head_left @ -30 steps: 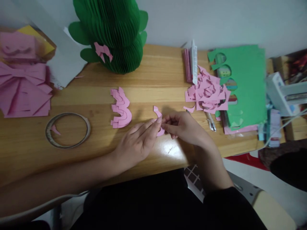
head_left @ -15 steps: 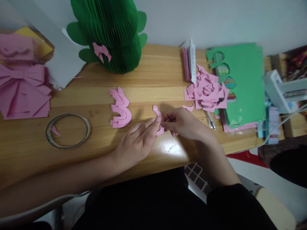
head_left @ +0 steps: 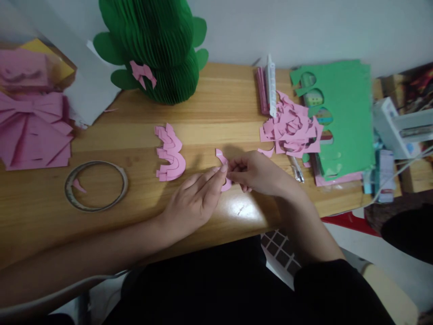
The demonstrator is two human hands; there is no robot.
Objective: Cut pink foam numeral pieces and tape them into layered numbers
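Observation:
A small curved pink paper piece (head_left: 221, 155) lies on the wooden table, partly covered by both hands. My left hand (head_left: 198, 194) rests on its left side, fingers stretched out and side by side, their tips on the paper. From the right, my right hand (head_left: 255, 174) pinches at the piece's right edge with thumb and fingers together; the exact grip is hidden. Left of the hands sits a stack of wavy pink paper cutouts (head_left: 172, 164). Pink paper scraps (head_left: 296, 128) are heaped to the right.
A green honeycomb paper shape (head_left: 162, 54) with a pink bow stands at the back. A tape roll (head_left: 69, 192) lies at left near folded pink papers (head_left: 34, 135). On the right are a glue tube (head_left: 271, 85), green sheets (head_left: 352, 117) and a metal tool (head_left: 297, 170).

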